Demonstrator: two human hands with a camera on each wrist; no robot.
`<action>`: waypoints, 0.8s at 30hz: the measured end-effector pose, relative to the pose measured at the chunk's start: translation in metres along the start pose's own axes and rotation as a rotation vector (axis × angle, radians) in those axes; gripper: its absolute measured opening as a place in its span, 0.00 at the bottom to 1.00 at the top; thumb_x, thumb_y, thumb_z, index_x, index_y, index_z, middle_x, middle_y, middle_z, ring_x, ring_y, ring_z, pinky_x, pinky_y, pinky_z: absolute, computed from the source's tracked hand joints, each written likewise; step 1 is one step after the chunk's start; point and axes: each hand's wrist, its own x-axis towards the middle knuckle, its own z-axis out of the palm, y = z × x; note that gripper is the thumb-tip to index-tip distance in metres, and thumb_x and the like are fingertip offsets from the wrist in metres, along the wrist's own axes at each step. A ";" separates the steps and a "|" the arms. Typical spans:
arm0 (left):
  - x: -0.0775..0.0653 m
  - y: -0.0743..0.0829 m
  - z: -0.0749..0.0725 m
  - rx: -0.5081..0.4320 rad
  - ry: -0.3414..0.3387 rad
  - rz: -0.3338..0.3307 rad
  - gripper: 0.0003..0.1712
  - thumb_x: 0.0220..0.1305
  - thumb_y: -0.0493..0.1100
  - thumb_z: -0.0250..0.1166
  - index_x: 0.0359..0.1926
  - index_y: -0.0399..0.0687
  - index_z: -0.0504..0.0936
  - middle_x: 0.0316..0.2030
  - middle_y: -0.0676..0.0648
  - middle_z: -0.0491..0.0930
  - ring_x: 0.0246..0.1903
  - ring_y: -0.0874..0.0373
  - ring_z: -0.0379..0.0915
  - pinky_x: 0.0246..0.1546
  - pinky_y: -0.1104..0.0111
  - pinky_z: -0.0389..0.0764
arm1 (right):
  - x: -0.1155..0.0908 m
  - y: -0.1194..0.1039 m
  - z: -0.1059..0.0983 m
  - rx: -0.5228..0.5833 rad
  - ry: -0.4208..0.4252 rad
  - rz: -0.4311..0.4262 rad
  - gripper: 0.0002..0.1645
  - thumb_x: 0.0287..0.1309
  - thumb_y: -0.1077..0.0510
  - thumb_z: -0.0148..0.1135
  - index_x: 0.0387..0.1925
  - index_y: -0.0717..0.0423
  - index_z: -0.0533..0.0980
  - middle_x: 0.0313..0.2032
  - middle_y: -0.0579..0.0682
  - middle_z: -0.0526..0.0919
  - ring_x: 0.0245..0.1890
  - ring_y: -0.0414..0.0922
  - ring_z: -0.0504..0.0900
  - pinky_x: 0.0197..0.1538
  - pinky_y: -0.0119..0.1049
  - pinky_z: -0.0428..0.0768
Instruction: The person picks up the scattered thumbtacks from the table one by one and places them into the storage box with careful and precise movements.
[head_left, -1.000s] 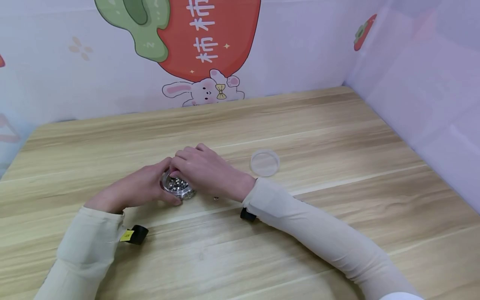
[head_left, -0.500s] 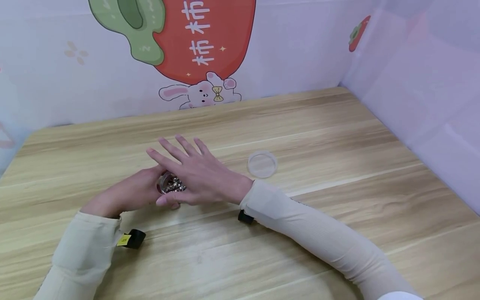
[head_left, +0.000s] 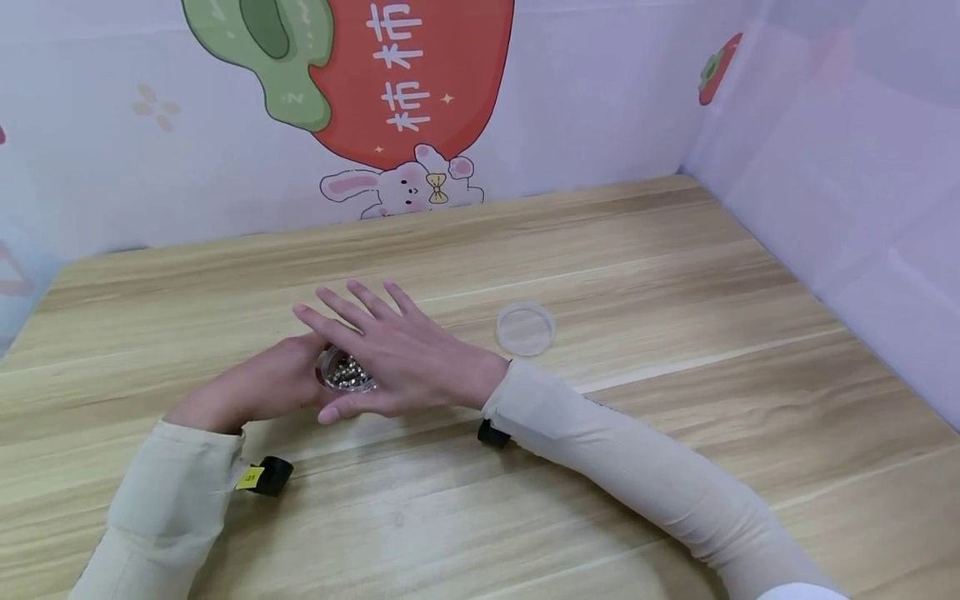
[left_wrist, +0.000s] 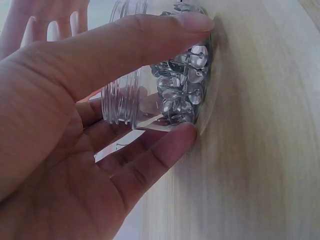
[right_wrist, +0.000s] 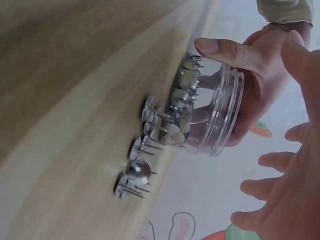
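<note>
Fingers (right_wrist: 262, 187) of the right hand (head_left: 408, 358) were spread wide beside the open mouth of a clear threaded jar (right_wrist: 220, 117). Thumb and fingers of the left hand (head_left: 270, 379) curled round its wall, holding it upright on the wood-grain tabletop (head_left: 390, 517). Silver thumbtacks (right_wrist: 187, 95) lay heaped in its bottom; a few loose thumbtacks (right_wrist: 135, 170) rested just outside its base, most with pins up. Near the right wrist, a transparent round lid (head_left: 525, 328) lay on the tabletop.

On the wooden table (head_left: 435, 517), a clear jar (right_wrist: 229, 112) of thumbtacks (right_wrist: 180, 97) is standing beside loose tacks (right_wrist: 138, 171); a lid (head_left: 525, 328) is lying nearer the back edge.
</note>
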 end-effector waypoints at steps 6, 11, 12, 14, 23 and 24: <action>0.002 0.000 -0.001 0.001 -0.018 -0.049 0.51 0.49 0.49 0.75 0.69 0.42 0.58 0.59 0.32 0.73 0.54 0.40 0.70 0.53 0.39 0.72 | -0.006 0.005 -0.005 0.019 0.009 -0.011 0.59 0.55 0.20 0.46 0.76 0.42 0.37 0.77 0.48 0.45 0.74 0.50 0.40 0.73 0.59 0.45; 0.003 0.001 -0.001 -0.025 -0.030 -0.062 0.57 0.43 0.56 0.77 0.70 0.48 0.57 0.61 0.34 0.71 0.56 0.40 0.68 0.53 0.41 0.71 | -0.019 0.011 -0.010 0.029 0.006 -0.013 0.58 0.56 0.22 0.47 0.76 0.45 0.39 0.76 0.50 0.48 0.74 0.50 0.41 0.73 0.60 0.46; 0.003 0.001 -0.001 -0.026 -0.028 -0.061 0.55 0.43 0.57 0.77 0.69 0.48 0.58 0.61 0.35 0.72 0.56 0.40 0.68 0.53 0.41 0.71 | -0.022 0.012 -0.011 0.028 0.001 -0.013 0.58 0.56 0.22 0.46 0.76 0.45 0.39 0.76 0.50 0.48 0.74 0.50 0.41 0.73 0.60 0.46; 0.002 0.001 0.000 -0.020 -0.021 -0.055 0.53 0.42 0.57 0.78 0.65 0.46 0.62 0.59 0.35 0.74 0.55 0.40 0.69 0.52 0.40 0.71 | -0.028 0.016 -0.011 0.029 -0.010 -0.009 0.58 0.56 0.21 0.45 0.76 0.45 0.38 0.76 0.50 0.47 0.74 0.49 0.40 0.73 0.60 0.45; 0.003 0.000 0.001 -0.009 -0.007 -0.039 0.47 0.41 0.55 0.79 0.59 0.43 0.66 0.56 0.35 0.77 0.53 0.41 0.72 0.52 0.40 0.72 | -0.059 0.033 -0.009 0.041 -0.054 0.008 0.59 0.56 0.22 0.48 0.76 0.46 0.39 0.76 0.51 0.48 0.74 0.51 0.40 0.73 0.60 0.45; 0.003 -0.001 0.001 -0.013 -0.010 -0.043 0.47 0.41 0.55 0.79 0.59 0.43 0.66 0.56 0.35 0.76 0.53 0.41 0.72 0.52 0.40 0.72 | -0.062 0.035 -0.009 0.038 -0.053 0.006 0.59 0.56 0.22 0.48 0.76 0.47 0.40 0.76 0.51 0.48 0.74 0.51 0.40 0.73 0.60 0.45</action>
